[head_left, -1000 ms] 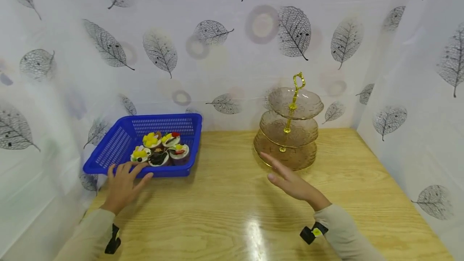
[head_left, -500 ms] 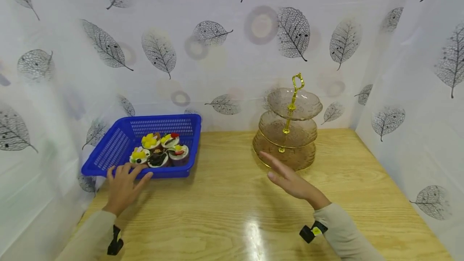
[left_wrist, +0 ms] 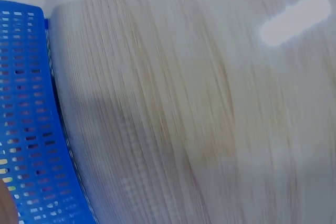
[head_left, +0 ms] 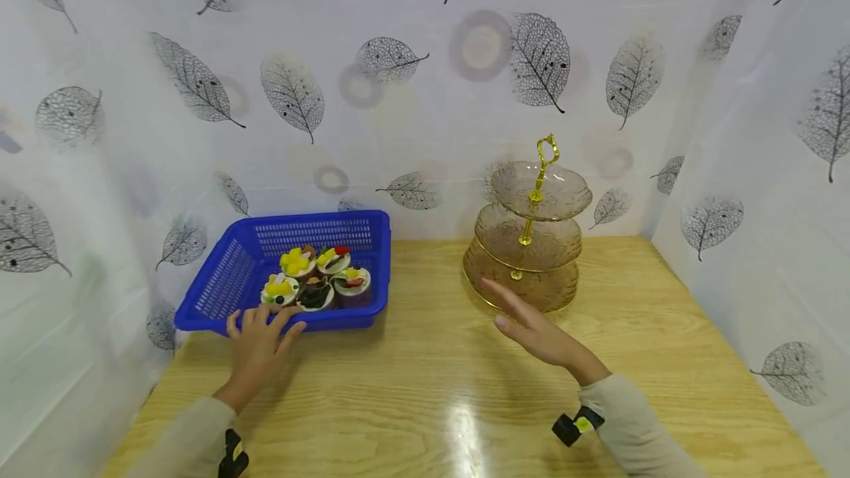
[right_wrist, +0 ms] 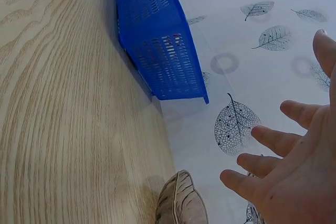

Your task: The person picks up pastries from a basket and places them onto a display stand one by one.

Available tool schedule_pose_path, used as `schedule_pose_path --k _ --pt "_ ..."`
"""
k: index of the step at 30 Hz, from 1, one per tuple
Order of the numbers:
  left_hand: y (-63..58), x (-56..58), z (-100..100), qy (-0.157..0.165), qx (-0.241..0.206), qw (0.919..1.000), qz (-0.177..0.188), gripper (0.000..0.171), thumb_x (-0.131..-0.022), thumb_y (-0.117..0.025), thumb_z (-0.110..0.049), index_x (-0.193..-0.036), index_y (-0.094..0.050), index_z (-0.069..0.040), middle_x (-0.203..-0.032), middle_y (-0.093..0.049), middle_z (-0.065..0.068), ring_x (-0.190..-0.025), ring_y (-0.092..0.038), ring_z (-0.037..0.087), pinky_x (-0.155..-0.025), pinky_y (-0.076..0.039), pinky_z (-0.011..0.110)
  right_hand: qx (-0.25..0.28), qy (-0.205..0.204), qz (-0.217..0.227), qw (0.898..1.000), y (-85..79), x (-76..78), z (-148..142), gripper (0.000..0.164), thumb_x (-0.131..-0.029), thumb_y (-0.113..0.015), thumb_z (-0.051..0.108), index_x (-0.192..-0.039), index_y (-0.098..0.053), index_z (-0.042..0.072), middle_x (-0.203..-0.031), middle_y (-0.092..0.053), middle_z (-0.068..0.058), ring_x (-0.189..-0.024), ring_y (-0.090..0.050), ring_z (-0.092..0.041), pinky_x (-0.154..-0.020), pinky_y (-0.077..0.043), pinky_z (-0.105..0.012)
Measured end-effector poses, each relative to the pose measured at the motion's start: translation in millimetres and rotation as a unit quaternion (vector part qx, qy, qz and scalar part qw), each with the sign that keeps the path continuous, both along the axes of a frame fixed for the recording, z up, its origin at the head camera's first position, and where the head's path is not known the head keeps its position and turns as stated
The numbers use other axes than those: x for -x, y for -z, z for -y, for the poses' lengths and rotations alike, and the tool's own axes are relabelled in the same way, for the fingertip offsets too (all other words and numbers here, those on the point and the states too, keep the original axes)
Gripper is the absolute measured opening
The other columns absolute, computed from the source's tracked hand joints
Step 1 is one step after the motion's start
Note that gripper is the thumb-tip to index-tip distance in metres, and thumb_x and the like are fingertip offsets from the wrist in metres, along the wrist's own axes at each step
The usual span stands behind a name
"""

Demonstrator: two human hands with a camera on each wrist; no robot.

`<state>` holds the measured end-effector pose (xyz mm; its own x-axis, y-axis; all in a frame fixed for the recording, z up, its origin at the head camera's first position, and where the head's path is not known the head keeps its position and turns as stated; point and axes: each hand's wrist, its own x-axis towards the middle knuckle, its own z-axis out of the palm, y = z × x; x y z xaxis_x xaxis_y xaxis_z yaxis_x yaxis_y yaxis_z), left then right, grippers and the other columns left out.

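A blue plastic basket (head_left: 345, 321) with perforated sides stands at the left of the table. Several small cakes (head_left: 315, 295), topped with yellow, red and dark pieces, are grouped inside it. My left hand (head_left: 257, 349) grips the basket's front rim, fingers bent over the edge and thumb on the near side. In the left wrist view the basket's side (left_wrist: 23, 103) shows, with only a sliver of finger. My right hand (head_left: 539, 336) is held with fingers extended, in front of a three-tier stand (head_left: 527, 238) with amber glass plates and a gold handle. Nothing is in its palm (right_wrist: 299, 182).
The wood-grain table (head_left: 412, 375) reaches back to a white sheet (head_left: 398, 124) printed with grey leaves, which also hangs along both sides. The three-tier stand is well to the right of the basket. A bright light reflection lies on the tabletop near the front.
The basket with its cakes has slid slightly to the right, my left hand moving along with it. My right hand and the stand have stayed nearly in place.
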<state>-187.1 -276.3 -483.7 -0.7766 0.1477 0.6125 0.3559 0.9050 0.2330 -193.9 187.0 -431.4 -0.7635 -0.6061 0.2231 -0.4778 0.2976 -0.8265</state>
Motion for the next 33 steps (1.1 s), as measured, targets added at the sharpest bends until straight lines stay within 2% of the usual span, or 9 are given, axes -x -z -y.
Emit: schedule_pose_path --k 3,5,6,9,11,20,24,30,33 --pt "-0.5 -2.2 -18 0.007 0.0 0.9999 -0.008 0.037 -0.097 -0.048 -0.046 -0.11 -0.066 -0.017 -0.101 -0.056 0.017 -0.097 -0.046 0.042 -0.095 -0.015 0.068 0.0 0.0 0.0 1.0 0.6 -0.1 -1 0.056 -0.103 -0.039 0.014 -0.154 -0.015 0.012 -0.158 -0.019 -0.014 -0.144 -0.018 -0.035 -0.113 -0.021 -0.036" --pt "-0.4 -2.4 -30 0.013 0.0 0.9998 -0.012 0.038 -0.098 -0.046 -0.047 -0.111 -0.066 -0.017 -0.101 -0.056 0.017 -0.095 -0.047 0.042 -0.095 -0.015 0.069 0.0 0.001 -0.002 1.0 1.5 -0.2 -2 0.056 -0.103 -0.04 0.015 -0.154 -0.015 0.012 -0.158 -0.019 -0.015 -0.144 -0.018 -0.035 -0.113 -0.021 -0.033" --pt "-0.6 -2.6 -36 0.016 -0.001 0.9998 -0.015 0.038 -0.098 -0.046 -0.046 -0.111 -0.067 -0.017 -0.101 -0.056 0.017 -0.095 -0.047 0.042 -0.095 -0.015 0.069 0.0 0.0 -0.004 1.0 2.0 -0.1 -2 0.056 -0.103 -0.04 0.014 -0.154 -0.015 0.011 -0.157 -0.019 -0.016 -0.144 -0.018 -0.037 -0.113 -0.022 -0.035" --pt "-0.5 -2.4 -54 0.021 0.001 0.9996 -0.02 0.038 -0.099 -0.044 -0.046 -0.111 -0.067 -0.018 -0.101 -0.056 0.017 -0.095 -0.047 0.042 -0.094 -0.016 0.069 0.002 0.001 -0.006 1.0 2.3 0.1 -4 0.056 -0.103 -0.04 0.013 -0.154 -0.016 0.013 -0.157 -0.02 -0.016 -0.143 -0.019 -0.038 -0.111 -0.022 -0.053" --pt "-0.3 -2.1 -64 0.024 0.004 0.9995 -0.019 0.038 -0.099 -0.045 -0.045 -0.111 -0.067 -0.018 -0.101 -0.055 0.016 -0.094 -0.047 0.041 -0.094 -0.016 0.069 0.004 0.003 -0.006 1.0 2.0 -0.2 -5 0.056 -0.103 -0.039 0.012 -0.154 -0.016 0.014 -0.157 -0.019 -0.015 -0.143 -0.019 -0.038 -0.108 -0.021 -0.061" --pt "-0.3 -3.7 -103 0.041 0.01 0.9991 0.0 0.023 -0.093 -0.06 -0.032 -0.111 -0.067 -0.02 -0.1 -0.053 0.011 -0.094 -0.046 0.036 -0.095 -0.016 0.068 0.008 0.011 0.008 1.0 0.7 -2.7 -9 0.056 -0.103 -0.04 0.014 -0.153 -0.017 0.008 -0.157 -0.019 -0.016 -0.143 -0.019 -0.038 -0.106 -0.021 -0.064" --pt "0.7 -3.4 -117 0.043 0.007 0.9991 0.002 0.022 -0.093 -0.061 -0.031 -0.112 -0.067 -0.02 -0.1 -0.052 0.009 -0.094 -0.045 0.034 -0.095 -0.016 0.067 0.007 0.013 0.009 1.0 0.7 -2.8 -10 0.056 -0.103 -0.04 0.015 -0.153 -0.017 0.009 -0.157 -0.018 -0.019 -0.142 -0.019 -0.04 -0.106 -0.022 -0.063" --pt "1.4 -3.1 -127 0.039 -0.004 0.9992 -0.011 0.023 -0.095 -0.057 -0.034 -0.11 -0.067 -0.02 -0.098 -0.053 0.009 -0.094 -0.046 0.033 -0.095 -0.017 0.067 0.008 0.016 -0.004 1.0 -1.8 -1.1 -7 0.056 -0.102 -0.041 0.014 -0.153 -0.018 0.008 -0.157 -0.02 -0.016 -0.143 -0.018 -0.04 -0.106 -0.021 -0.064" --pt "0.8 -2.9 -128 0.04 -0.006 0.9991 -0.014 0.023 -0.095 -0.057 -0.034 -0.11 -0.068 -0.02 -0.099 -0.053 0.01 -0.093 -0.046 0.033 -0.095 -0.017 0.067 0.004 0.022 -0.012 1.0 -4.4 -0.6 -4 0.057 -0.102 -0.042 0.012 -0.153 -0.019 0.011 -0.157 -0.022 -0.013 -0.143 -0.018 -0.035 -0.108 -0.021 -0.062"
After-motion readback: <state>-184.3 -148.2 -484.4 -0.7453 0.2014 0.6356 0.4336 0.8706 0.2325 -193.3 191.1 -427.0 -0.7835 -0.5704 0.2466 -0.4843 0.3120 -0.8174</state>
